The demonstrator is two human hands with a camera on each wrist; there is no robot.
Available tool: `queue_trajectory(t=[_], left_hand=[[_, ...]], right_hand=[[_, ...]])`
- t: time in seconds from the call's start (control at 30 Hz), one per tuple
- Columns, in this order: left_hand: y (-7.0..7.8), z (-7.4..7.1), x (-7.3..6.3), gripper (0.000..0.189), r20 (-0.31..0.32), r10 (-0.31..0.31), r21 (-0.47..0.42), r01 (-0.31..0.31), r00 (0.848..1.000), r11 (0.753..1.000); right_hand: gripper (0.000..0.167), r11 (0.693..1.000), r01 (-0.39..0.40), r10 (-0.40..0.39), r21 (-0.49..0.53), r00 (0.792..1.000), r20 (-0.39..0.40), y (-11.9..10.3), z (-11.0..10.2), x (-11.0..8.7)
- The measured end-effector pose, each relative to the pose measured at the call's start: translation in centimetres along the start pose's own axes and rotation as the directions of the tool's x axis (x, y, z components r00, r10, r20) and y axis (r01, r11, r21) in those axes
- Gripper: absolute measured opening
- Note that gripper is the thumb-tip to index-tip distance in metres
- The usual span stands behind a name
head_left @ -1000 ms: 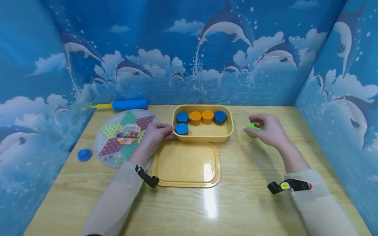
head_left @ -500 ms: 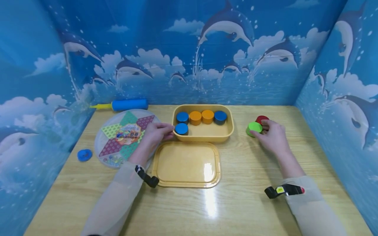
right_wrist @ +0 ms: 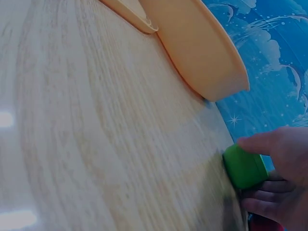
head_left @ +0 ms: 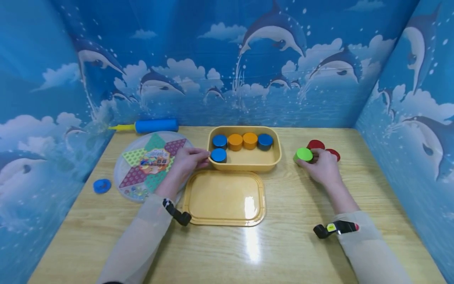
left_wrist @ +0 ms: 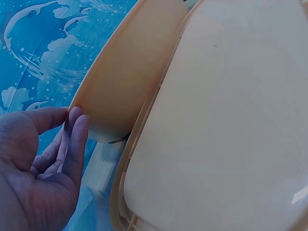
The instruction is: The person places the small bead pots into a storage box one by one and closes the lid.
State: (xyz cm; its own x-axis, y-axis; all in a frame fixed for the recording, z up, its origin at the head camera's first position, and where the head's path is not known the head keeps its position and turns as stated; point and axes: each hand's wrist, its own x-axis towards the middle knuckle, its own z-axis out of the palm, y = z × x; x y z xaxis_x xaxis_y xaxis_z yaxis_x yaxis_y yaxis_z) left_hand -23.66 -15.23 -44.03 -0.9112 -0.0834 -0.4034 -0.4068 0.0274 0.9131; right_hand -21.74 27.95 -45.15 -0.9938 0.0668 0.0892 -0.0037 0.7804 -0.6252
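At the left end of a deep yellow box [head_left: 244, 167], my left hand [head_left: 188, 161] pinches the rim between thumb and fingers; the left wrist view shows this grip on the box wall [left_wrist: 130, 72]. Inside the box are short round pieces: a blue one [head_left: 218, 155] at the front left and a back row of blue and orange ones [head_left: 235, 142]. My right hand [head_left: 323, 166] holds a short green cylinder [head_left: 303, 154] between thumb and fingers, right of the box. Two red round pieces [head_left: 315, 144] lie just behind that hand, one partly covered by it.
A flat yellow lid [head_left: 223, 197] lies in front of the box. To the left are a round Chinese checkers board [head_left: 133, 179], a blue pump [head_left: 156, 126] with a yellow nozzle and a small blue object [head_left: 101, 185]. Dolphin-print curtains [head_left: 227, 71] enclose the table.
My right hand has moved from above the green cylinder to its right side and taken hold of it, bringing the red pieces into view. The left hand has stayed on the box rim.
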Motion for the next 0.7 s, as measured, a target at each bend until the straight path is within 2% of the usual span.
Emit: queue_trajectory(t=[0.4, 0.7], left_hand=[[-0.1, 0.0, 0.1, 0.027, -0.011, -0.005, -0.001, 0.005, 1.0, 1.0], [0.0, 0.0, 0.2, 0.027, -0.023, -0.021, -0.007, 0.021, 1.0, 1.0]], right_hand=[[0.068, 0.998, -0.038, 0.039, 0.049, 0.999, -0.035, -0.4, 0.7, -0.2], [0.071, 0.986, -0.03, 0.04, 0.161, 0.997, -0.061, -2.3, -1.0, -0.4]])
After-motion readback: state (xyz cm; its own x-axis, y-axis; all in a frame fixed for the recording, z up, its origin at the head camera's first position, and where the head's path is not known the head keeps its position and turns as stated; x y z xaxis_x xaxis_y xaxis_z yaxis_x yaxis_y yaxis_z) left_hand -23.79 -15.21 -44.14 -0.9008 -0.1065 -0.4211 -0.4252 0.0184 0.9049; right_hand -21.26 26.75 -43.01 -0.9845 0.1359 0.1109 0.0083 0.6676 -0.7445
